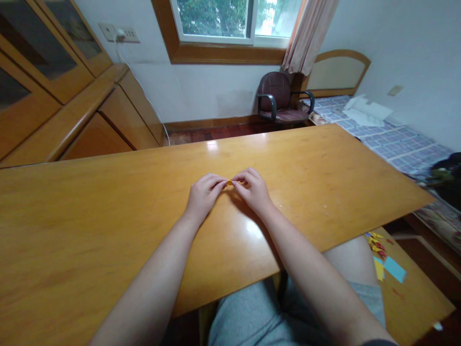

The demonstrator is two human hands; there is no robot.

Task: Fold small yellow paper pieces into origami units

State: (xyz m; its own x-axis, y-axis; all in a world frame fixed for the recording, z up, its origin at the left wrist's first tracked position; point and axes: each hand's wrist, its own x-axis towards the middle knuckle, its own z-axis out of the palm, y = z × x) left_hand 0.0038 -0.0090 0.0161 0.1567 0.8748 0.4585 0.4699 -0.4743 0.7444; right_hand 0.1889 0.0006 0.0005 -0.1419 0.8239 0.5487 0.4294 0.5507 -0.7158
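Observation:
Both of my hands rest on a wide wooden table (108,216), meeting near its middle. My left hand (202,192) and my right hand (252,188) each pinch one end of a small yellow-orange piece of paper (229,182). Fingers of both hands are curled and pressed together around it, and most of the paper is hidden between the fingertips. My forearms reach in from the near edge, and my knees in grey shorts show below the table.
A lower wooden surface (414,293) at the near right carries several small coloured paper pieces (382,254). Beyond the table stand a dark red armchair (279,98), a bed (389,134) with folded white paper, and wooden cabinets (54,86) at the left.

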